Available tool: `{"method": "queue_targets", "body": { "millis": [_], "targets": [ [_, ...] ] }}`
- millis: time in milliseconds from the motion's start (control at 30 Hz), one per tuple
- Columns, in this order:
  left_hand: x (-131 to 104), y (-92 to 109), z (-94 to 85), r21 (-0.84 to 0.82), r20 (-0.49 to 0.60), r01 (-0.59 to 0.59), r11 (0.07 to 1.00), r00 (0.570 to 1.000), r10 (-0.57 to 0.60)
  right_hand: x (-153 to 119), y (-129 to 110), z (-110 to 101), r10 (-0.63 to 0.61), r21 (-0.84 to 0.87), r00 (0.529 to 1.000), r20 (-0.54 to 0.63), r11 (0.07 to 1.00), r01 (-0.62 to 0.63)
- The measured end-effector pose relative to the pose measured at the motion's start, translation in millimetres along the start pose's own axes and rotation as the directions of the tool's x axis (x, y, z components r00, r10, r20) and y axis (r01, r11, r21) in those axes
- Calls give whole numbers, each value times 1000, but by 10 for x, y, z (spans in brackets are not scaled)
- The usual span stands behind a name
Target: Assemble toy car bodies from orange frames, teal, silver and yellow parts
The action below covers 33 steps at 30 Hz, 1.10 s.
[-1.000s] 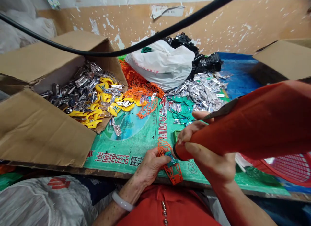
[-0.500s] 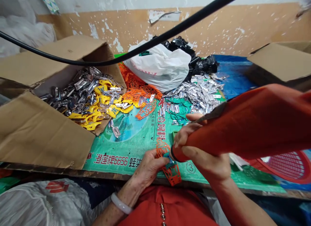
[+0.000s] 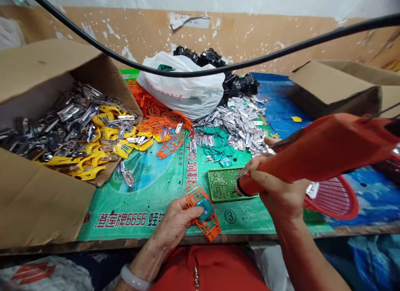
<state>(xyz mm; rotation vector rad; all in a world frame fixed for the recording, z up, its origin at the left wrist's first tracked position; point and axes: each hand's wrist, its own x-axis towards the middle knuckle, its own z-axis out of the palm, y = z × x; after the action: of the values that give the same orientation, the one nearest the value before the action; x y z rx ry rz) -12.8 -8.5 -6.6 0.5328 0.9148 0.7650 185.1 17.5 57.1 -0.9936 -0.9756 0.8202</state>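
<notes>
My left hand (image 3: pixel 176 219) pinches an orange lattice plastic frame (image 3: pixel 213 233) between thumb and fingers, near the table's front edge. A glossy teal plastic piece (image 3: pixel 205 209) lies on the frame under my thumb. My right hand (image 3: pixel 279 189) is wrapped around a power screwdriver (image 3: pixel 325 155) covered in red cloth, with a black band near its lower end. That end points down at the right part of a green perforated tray (image 3: pixel 218 187), where small metal bits, apparently screws, lie. The screwdriver's very tip is hard to make out.
A cardboard box (image 3: pixel 46 203) at left spills metal clippers and yellow pieces (image 3: pixel 90 164). Behind are orange frames (image 3: pixel 159 120), a white bag (image 3: pixel 184 91), black parts (image 3: pixel 240 84), silver pieces (image 3: pixel 243 120) and teal pieces (image 3: pixel 215 136). A red basket (image 3: pixel 340 199) stands right. A black cable (image 3: pixel 193 74) hangs across.
The screwdriver has lifted off the teal piece and moved right to the green tray, which is now visible. My left hand still holds the orange frame, with the teal piece uncovered.
</notes>
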Motion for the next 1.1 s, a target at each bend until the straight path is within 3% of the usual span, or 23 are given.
{"method": "queue_targets", "body": {
  "millis": [133, 367, 900, 1100],
  "targets": [
    [-7, 3, 0, 9, 7, -9, 1000, 1000, 9, -28, 60, -27, 8, -64, 1000, -3, 998, -8],
    [-11, 1, 6, 11, -11, -3, 1000, 1000, 3, -39, 109, -8, 4, -24, 999, 40, 1000, -3],
    [32, -10, -6, 20, -53, 7, 1000, 999, -5, -64, 81, 29, 3, -9, 1000, 23, 1000, -3],
    [33, -21, -29, 42, -42, -7, 999, 999, 9, -66, 75, 45, 8, -81, 1000, 25, 997, -5]
  ]
}}
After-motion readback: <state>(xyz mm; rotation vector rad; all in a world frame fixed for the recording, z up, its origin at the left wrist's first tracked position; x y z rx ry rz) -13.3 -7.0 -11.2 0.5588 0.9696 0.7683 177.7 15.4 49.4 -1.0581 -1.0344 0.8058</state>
